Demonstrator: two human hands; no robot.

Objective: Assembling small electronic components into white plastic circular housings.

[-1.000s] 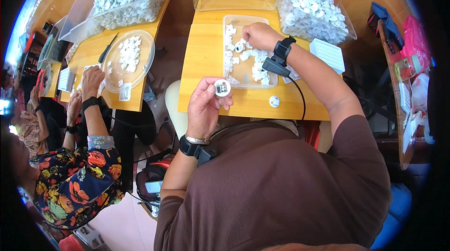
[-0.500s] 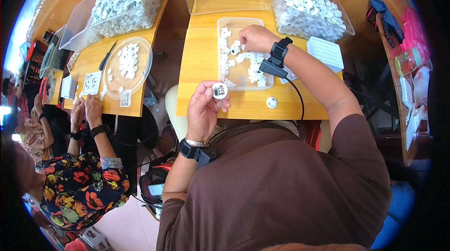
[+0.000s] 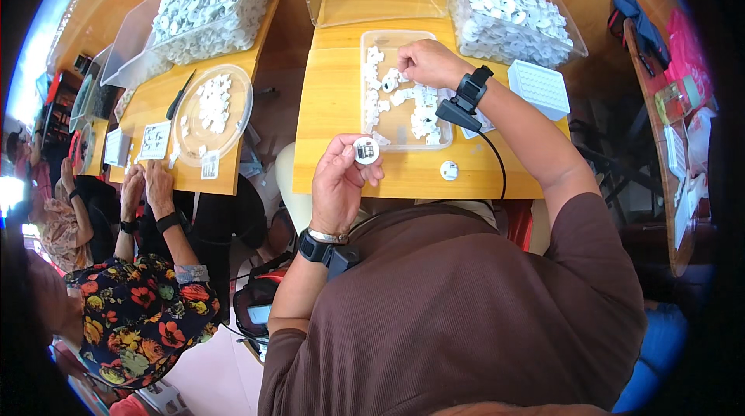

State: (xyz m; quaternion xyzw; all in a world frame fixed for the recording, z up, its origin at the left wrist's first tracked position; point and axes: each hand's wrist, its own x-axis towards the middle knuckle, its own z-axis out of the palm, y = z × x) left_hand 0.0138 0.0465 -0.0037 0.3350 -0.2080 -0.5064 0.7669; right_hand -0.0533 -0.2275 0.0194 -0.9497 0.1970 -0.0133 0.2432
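Between thumb and fingers, my left hand (image 3: 335, 183) holds a round white plastic part (image 3: 366, 150) with dark and metallic pieces inside its face. This hand is just off the table's near edge. My right hand (image 3: 434, 64) reaches over a clear shallow tray (image 3: 396, 141), its fingers pinched together at small white plastic pieces (image 3: 425, 109). What those fingertips hold, if anything, is hidden. Beside them in the tray lies a white piece with a dark centre (image 3: 390, 84). A second round white part (image 3: 449, 171) rests on the wood near the tray's lower right corner.
A clear bin heaped with white discs (image 3: 512, 8) stands at the back right, near a white gridded block (image 3: 538, 90). An upright clear container (image 3: 376, 1) is behind the tray. On the left, a co-worker's hands (image 3: 147, 187) work at another table with a round tray (image 3: 233, 140).
My right hand has shifted slightly within the tray, fingers still at the white pieces. My left hand and its round part stay almost in place. The co-worker's hands have moved slightly.
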